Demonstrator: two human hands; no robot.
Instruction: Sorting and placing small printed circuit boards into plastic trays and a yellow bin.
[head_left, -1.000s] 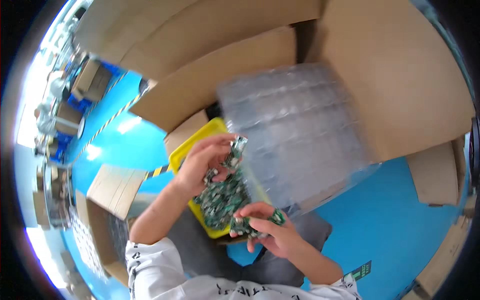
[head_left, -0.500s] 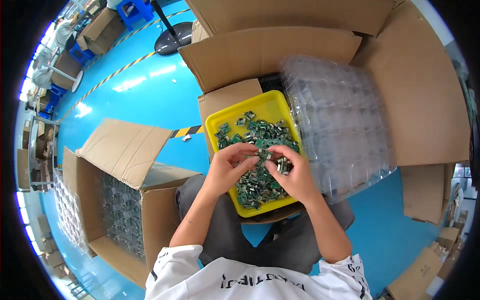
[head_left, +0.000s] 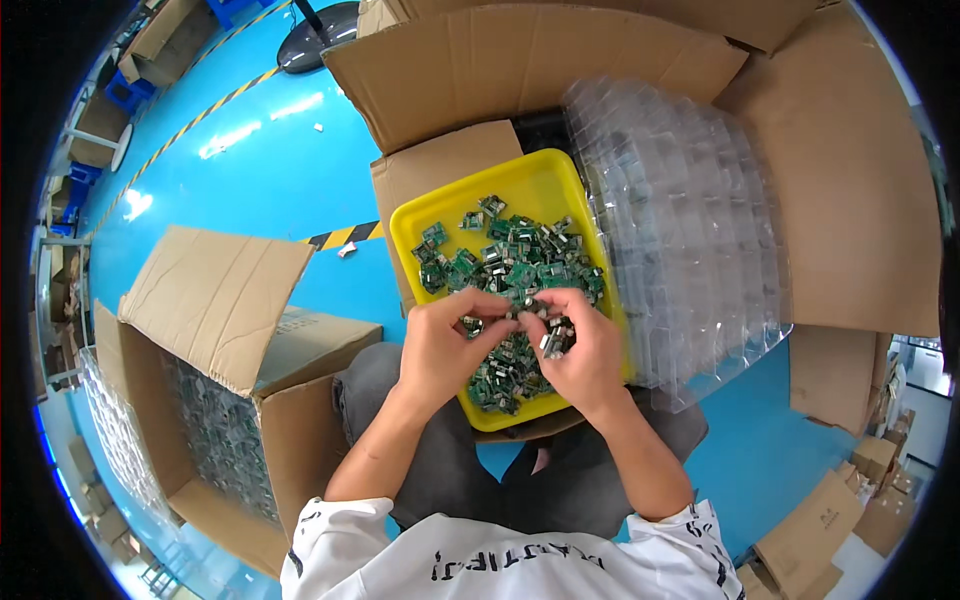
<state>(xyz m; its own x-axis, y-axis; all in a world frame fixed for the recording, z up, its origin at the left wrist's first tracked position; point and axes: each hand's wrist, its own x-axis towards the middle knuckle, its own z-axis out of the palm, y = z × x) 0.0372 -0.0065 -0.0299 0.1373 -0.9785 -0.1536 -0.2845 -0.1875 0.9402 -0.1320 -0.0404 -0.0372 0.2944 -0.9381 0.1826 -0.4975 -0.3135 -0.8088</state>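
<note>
A yellow tray [head_left: 540, 182] rests on my lap, heaped with several small green circuit boards [head_left: 510, 262]. My left hand [head_left: 445, 345] and my right hand [head_left: 582, 350] meet over the tray's near half, fingertips pinched together on a small circuit board [head_left: 528, 308] between them. My right hand also clasps a few more small boards [head_left: 555, 338] against its palm. Both forearms come up from the lower edge, over my grey trousers.
A stack of clear plastic blister trays [head_left: 680, 220] lies right of the yellow tray, inside a large open cardboard box [head_left: 830, 200]. At my left an open cardboard box [head_left: 215, 400] holds filled trays. Blue floor with a yellow-black stripe [head_left: 340, 238] lies behind.
The view has swung down from the tilted earlier one. My hands came together over the tray's near half; one second ago the left hand was raised with boards.
</note>
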